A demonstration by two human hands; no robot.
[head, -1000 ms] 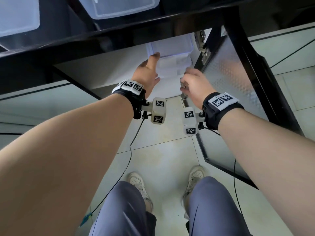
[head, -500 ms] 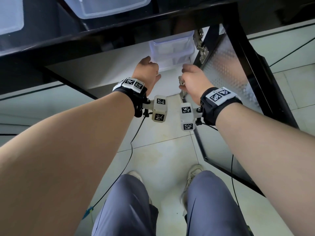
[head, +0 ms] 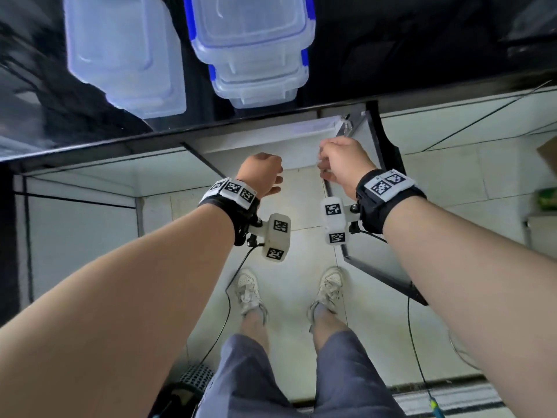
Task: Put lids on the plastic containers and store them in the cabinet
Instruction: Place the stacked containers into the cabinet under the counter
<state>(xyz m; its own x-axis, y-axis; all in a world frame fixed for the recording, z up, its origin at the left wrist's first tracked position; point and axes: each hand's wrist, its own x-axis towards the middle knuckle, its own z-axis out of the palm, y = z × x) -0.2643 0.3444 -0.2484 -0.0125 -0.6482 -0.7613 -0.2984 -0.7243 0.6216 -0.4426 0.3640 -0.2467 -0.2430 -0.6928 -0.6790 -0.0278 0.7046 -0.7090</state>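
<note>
Clear plastic containers stand on the black countertop at the top of the view. One with a plain clear lid is on the left. Right of it is a stack of lidded containers with blue clips. Below the counter edge the cabinet opening shows a pale strip of a stored container. My left hand hangs in front of the opening, fingers curled, holding nothing. My right hand is beside it, also curled and empty, just left of the open cabinet door.
The cabinet door stands swung out to the right, with its hinge near my right hand. My feet are on the tiled floor, close to the cabinet. Cables trail from both wrist devices. A dark mesh object sits low on the left.
Both hands have pulled back out of the cabinet and let go of the container left inside. I have risen, so the countertop containers now fill the top of the view.
</note>
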